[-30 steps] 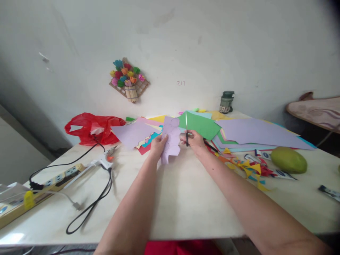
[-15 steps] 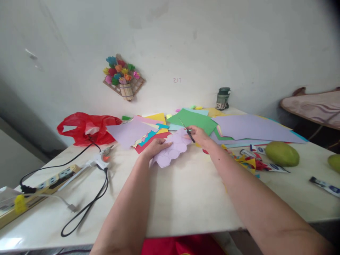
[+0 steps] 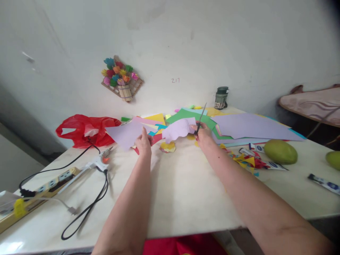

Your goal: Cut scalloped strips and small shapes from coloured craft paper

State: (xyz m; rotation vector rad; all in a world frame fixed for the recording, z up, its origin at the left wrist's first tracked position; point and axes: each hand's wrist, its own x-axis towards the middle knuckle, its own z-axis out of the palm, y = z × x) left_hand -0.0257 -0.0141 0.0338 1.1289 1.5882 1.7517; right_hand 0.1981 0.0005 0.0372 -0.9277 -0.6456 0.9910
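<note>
My right hand grips a pair of dark-handled scissors, blades pointing up. The same hand also pinches the right end of a light purple piece of paper with a scalloped edge, which hangs over the other sheets. To its left, my left hand is open and apart from that paper, thumb up. Beneath the purple piece, a stack of yellowish cut-paper shapes lies on the table. Close behind my left hand is a larger purple sheet.
Coloured sheets spread along the back. A red plastic bag, glue gun with looping cable and power strip are at left. Paper scraps, glue tubes and a green fruit lie at right. A jar stands behind.
My left hand has let go of the scalloped purple paper and moved left. My right hand has moved slightly right with the paper and scissors, uncovering the yellowish shapes.
</note>
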